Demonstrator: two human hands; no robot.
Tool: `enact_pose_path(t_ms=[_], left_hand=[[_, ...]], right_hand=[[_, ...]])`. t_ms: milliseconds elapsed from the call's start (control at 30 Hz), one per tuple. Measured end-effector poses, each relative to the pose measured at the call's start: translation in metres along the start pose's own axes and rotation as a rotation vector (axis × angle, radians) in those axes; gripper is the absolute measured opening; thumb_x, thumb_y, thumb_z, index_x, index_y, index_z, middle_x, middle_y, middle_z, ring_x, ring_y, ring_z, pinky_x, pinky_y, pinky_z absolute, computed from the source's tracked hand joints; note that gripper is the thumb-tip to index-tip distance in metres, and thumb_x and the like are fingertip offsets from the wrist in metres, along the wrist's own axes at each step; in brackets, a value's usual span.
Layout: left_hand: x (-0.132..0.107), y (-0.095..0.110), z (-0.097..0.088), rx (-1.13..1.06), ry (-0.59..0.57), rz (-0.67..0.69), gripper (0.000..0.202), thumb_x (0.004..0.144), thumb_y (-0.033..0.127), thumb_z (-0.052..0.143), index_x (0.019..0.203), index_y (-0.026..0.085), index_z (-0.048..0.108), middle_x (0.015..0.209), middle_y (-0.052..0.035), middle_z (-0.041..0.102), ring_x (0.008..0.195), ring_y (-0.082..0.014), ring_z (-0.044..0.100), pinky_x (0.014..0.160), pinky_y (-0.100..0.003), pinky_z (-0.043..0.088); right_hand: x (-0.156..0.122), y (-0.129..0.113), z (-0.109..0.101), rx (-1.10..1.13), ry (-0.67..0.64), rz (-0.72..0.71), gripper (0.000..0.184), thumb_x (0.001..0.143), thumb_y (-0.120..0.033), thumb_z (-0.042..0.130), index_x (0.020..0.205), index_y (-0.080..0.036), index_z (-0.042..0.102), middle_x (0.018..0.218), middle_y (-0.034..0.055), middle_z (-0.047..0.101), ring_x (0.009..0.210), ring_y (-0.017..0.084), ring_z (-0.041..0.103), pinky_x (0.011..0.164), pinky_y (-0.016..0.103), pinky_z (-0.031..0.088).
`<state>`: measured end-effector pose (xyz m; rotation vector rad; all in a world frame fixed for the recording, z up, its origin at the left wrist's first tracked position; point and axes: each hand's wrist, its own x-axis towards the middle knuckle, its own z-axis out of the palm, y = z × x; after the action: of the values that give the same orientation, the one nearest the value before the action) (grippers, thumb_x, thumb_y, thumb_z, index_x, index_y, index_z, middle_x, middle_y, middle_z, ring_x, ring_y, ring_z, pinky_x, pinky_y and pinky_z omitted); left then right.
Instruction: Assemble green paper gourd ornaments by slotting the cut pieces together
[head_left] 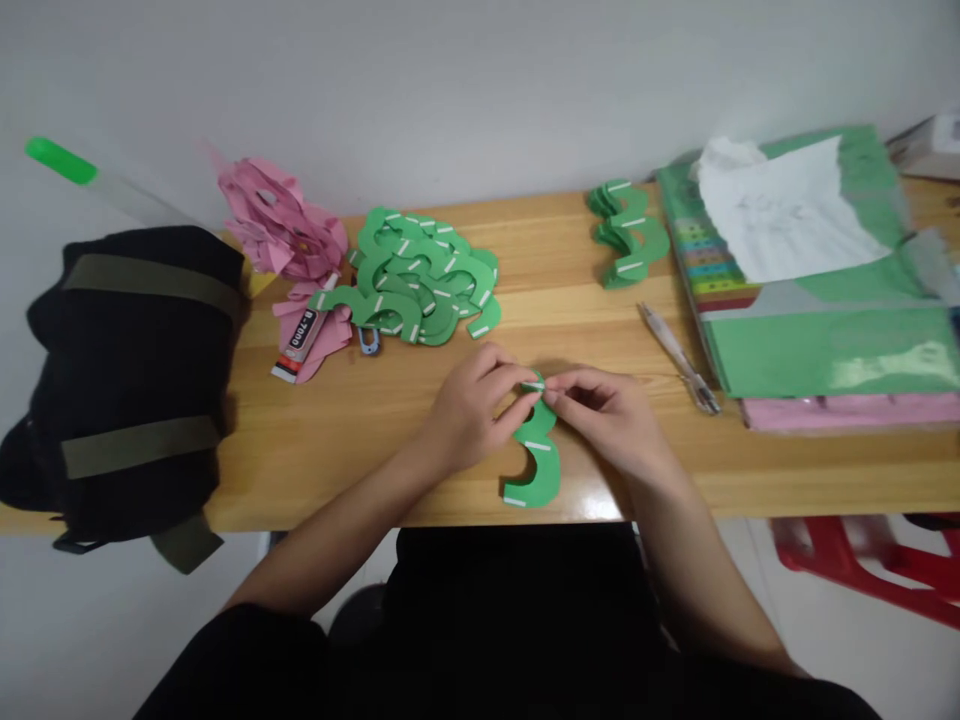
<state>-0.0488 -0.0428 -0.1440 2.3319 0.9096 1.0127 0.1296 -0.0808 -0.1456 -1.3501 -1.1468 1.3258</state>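
A green chain (541, 470) of paper curves lay at the near edge of the counter (337, 440). The left hand (472, 405) and right hand (604, 415) met at its top end, each grip closed on that end between thumb and fingertips. Beyond them a pen (679, 358) lay to the right. A glue tube (300, 340) and a green pile (416, 290) lay to the left, with pink scraps (281, 225) farthest back.

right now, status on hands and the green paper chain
Left hand and right hand both pinching top of green paper chain. Chain lies on table. Green pile behind, apart.
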Motion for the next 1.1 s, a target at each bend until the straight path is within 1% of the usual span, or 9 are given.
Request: enact_pose_path(t_ms=[100, 233, 367, 467, 700, 767, 967, 1033, 1100], left_hand=[[-0.0022, 0.0006, 0.0023, 0.003, -0.018, -0.002, 0.008, 0.087, 0.018, 0.062, 0.096, 0.016, 0.062, 0.089, -0.0050, 0.061, 0.084, -0.0159, 0.061, 0.074, -0.031, 0.053], [-0.0039, 0.0008, 0.0040, 0.050, -0.006, 0.002, 0.006, 0.088, 0.018, 0.061, 0.092, 0.015, 0.064, 0.088, -0.0057, 0.064, 0.083, -0.0163, 0.062, 0.073, -0.031, 0.053], [-0.0036, 0.0018, 0.0033, 0.094, -0.006, 0.018, 0.007, 0.089, 0.018, 0.059, 0.089, 0.014, 0.065, 0.085, -0.0066, 0.064, 0.082, -0.0170, 0.063, 0.073, -0.031, 0.052], [-0.0031, 0.0022, 0.0031, 0.103, -0.003, 0.012, 0.010, 0.091, 0.020, 0.058, 0.089, 0.016, 0.067, 0.085, -0.0058, 0.064, 0.081, -0.0164, 0.062, 0.073, -0.031, 0.051], [-0.0026, 0.0034, 0.0031, 0.092, 0.011, 0.018, 0.013, 0.091, 0.018, 0.056, 0.087, 0.018, 0.068, 0.084, -0.0059, 0.065, 0.079, -0.0163, 0.061, 0.071, -0.032, 0.047], [-0.0024, 0.0036, 0.0029, 0.112, 0.017, 0.039, 0.013, 0.091, 0.018, 0.056, 0.086, 0.018, 0.068, 0.083, -0.0057, 0.066, 0.079, -0.0165, 0.060, 0.071, -0.032, 0.046], [-0.0028, 0.0051, 0.0049, 0.294, 0.083, 0.147, 0.011, 0.088, 0.016, 0.058, 0.079, 0.019, 0.065, 0.078, -0.0025, 0.067, 0.073, -0.0149, 0.061, 0.069, -0.032, 0.043], [-0.0033, 0.0056, 0.0059, 0.283, 0.102, 0.136, 0.010, 0.086, 0.014, 0.059, 0.080, 0.019, 0.065, 0.077, -0.0025, 0.067, 0.073, -0.0150, 0.062, 0.069, -0.032, 0.044], [-0.0031, 0.0057, 0.0059, 0.200, 0.105, 0.061, 0.010, 0.086, 0.014, 0.059, 0.080, 0.019, 0.066, 0.078, -0.0027, 0.067, 0.074, -0.0153, 0.062, 0.069, -0.032, 0.045]], right_hand=[[-0.0018, -0.0012, 0.0004, -0.020, 0.009, -0.038, 0.009, 0.073, -0.028, 0.071, 0.077, -0.020, 0.072, 0.069, 0.0010, 0.068, 0.063, 0.013, 0.059, 0.060, 0.029, 0.048], [-0.0035, -0.0017, 0.0011, -0.064, 0.005, -0.069, 0.006, 0.074, -0.026, 0.071, 0.076, -0.020, 0.072, 0.070, 0.0014, 0.068, 0.062, 0.013, 0.059, 0.058, 0.029, 0.047], [-0.0046, -0.0016, 0.0021, -0.097, 0.008, -0.083, 0.007, 0.075, -0.027, 0.071, 0.077, -0.020, 0.072, 0.072, 0.0021, 0.069, 0.065, 0.014, 0.060, 0.059, 0.029, 0.048], [-0.0051, -0.0022, 0.0020, -0.113, 0.016, -0.082, 0.008, 0.075, -0.028, 0.071, 0.077, -0.021, 0.073, 0.074, 0.0025, 0.070, 0.066, 0.015, 0.061, 0.061, 0.030, 0.049], [-0.0047, -0.0024, 0.0017, -0.144, 0.015, -0.083, 0.009, 0.076, -0.028, 0.069, 0.077, -0.020, 0.072, 0.069, 0.0019, 0.068, 0.061, 0.014, 0.059, 0.057, 0.029, 0.047], [-0.0045, -0.0015, 0.0017, -0.149, 0.014, -0.088, 0.009, 0.076, -0.028, 0.070, 0.077, -0.020, 0.072, 0.070, 0.0020, 0.068, 0.062, 0.014, 0.059, 0.057, 0.029, 0.047], [-0.0042, -0.0010, 0.0022, -0.158, 0.021, -0.098, 0.013, 0.076, -0.032, 0.070, 0.077, -0.019, 0.073, 0.071, 0.0028, 0.069, 0.064, 0.015, 0.061, 0.059, 0.029, 0.049], [-0.0039, -0.0014, 0.0025, -0.168, 0.026, -0.092, 0.014, 0.076, -0.033, 0.071, 0.076, -0.019, 0.073, 0.070, 0.0028, 0.069, 0.065, 0.015, 0.061, 0.059, 0.030, 0.049], [-0.0037, -0.0017, 0.0025, -0.166, 0.028, -0.080, 0.014, 0.075, -0.033, 0.071, 0.075, -0.020, 0.072, 0.069, 0.0027, 0.068, 0.064, 0.015, 0.061, 0.059, 0.030, 0.049]])
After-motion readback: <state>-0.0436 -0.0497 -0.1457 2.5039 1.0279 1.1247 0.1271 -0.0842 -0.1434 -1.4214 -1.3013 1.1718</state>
